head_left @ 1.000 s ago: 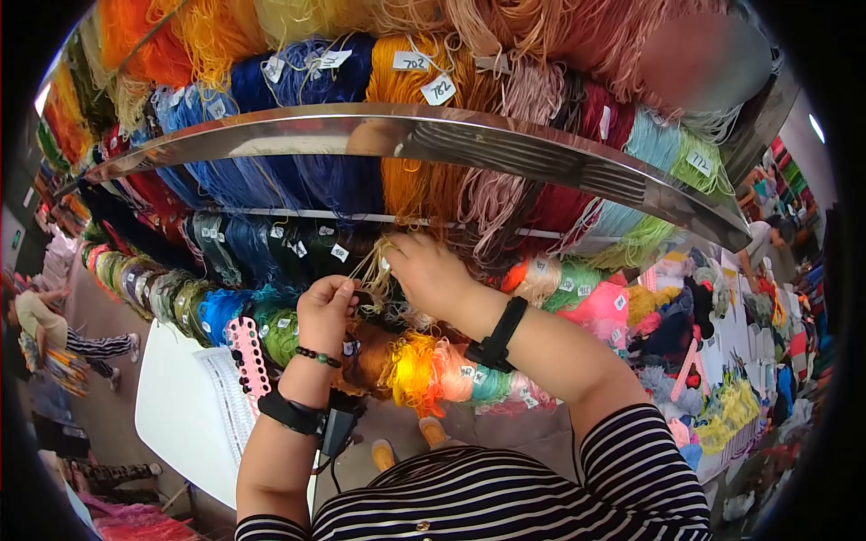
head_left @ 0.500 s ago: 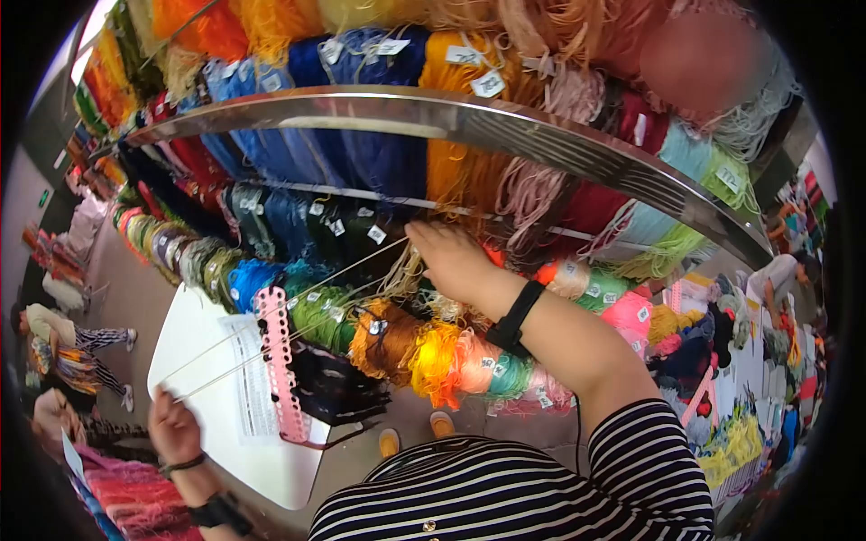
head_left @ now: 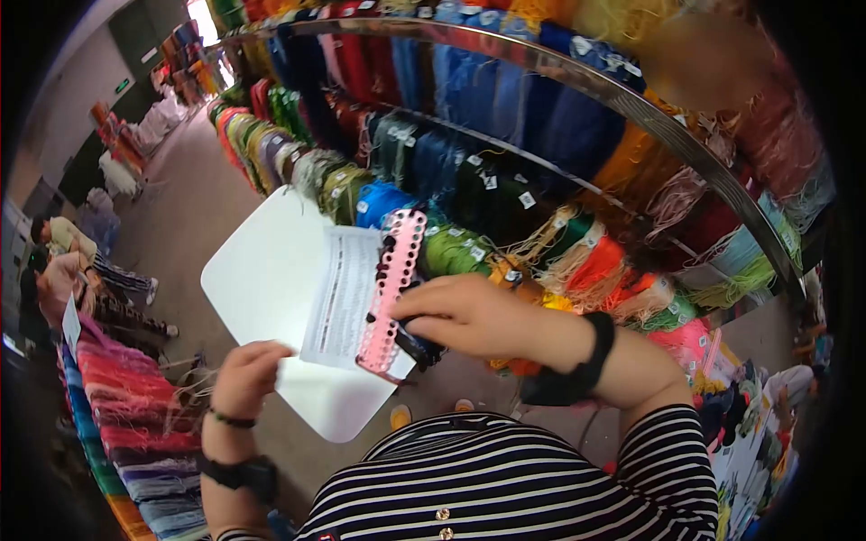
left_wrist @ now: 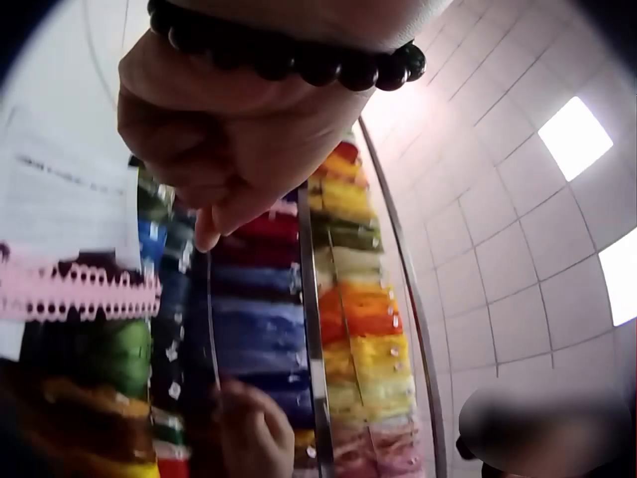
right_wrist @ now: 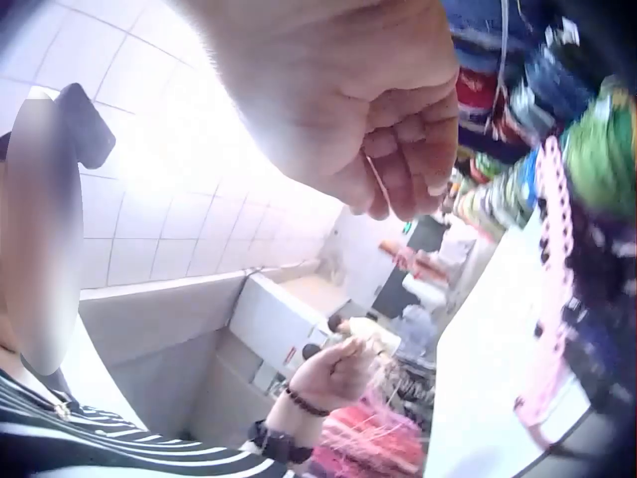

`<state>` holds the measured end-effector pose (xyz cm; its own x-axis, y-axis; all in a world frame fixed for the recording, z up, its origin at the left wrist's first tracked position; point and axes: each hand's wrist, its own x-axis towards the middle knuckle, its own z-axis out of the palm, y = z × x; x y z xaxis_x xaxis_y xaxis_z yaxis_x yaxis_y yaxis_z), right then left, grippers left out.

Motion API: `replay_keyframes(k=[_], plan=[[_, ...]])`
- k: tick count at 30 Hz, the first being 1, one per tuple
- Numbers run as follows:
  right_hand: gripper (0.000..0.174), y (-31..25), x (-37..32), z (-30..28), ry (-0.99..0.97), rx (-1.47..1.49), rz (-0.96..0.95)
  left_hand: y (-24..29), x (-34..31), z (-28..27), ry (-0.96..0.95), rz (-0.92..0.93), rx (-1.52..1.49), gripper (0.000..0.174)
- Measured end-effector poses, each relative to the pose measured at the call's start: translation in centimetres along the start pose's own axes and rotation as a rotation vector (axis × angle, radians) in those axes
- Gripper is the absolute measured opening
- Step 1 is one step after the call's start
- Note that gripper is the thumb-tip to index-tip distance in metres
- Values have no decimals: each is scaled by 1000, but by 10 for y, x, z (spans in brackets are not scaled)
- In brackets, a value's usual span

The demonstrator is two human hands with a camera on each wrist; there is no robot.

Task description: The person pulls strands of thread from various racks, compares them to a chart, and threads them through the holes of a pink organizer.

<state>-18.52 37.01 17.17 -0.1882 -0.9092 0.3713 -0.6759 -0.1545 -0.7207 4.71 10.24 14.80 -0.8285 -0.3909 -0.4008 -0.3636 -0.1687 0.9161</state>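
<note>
In the head view my left hand [head_left: 248, 383] is at the lower left, thumb and fingers pinched together. My right hand [head_left: 469, 316] is over the pink holed strip [head_left: 393, 284], fingers bent toward the thumb. A thin thread [left_wrist: 211, 319] runs between the pinched fingertips of both hands in the left wrist view. In the right wrist view a fine strand [right_wrist: 376, 181] shows at the right hand's fingers. Beneath the strip lie a printed sheet [head_left: 341, 293] and a white board [head_left: 257, 270]. Whether the right hand touches the strip is unclear.
Labelled yarn hanks [head_left: 456, 251] hang along the rack beyond the board, under a curved metal rail [head_left: 577, 77]. Pink and red hanks [head_left: 135, 388] hang at the lower left. People [head_left: 72, 239] stand in the aisle at the left.
The view has turned left. The hands, together at the pale strands at first, moved apart with thread stretched between them; my right hand has since left the hanks and come over the pink strip.
</note>
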Motion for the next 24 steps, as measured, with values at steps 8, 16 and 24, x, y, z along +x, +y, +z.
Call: replay_keyframes(k=[8, 16, 24], plan=[[24, -3, 66, 102, -69, 484, 465, 5, 27, 12, -248, 49, 6, 19], [28, -13, 78, 107, -62, 369, 510, 4, 41, -4, -372, 123, 100, 21], [14, -2, 75, 109, -47, -11, 269, 11, 51, -10, -425, 85, 280, 21]])
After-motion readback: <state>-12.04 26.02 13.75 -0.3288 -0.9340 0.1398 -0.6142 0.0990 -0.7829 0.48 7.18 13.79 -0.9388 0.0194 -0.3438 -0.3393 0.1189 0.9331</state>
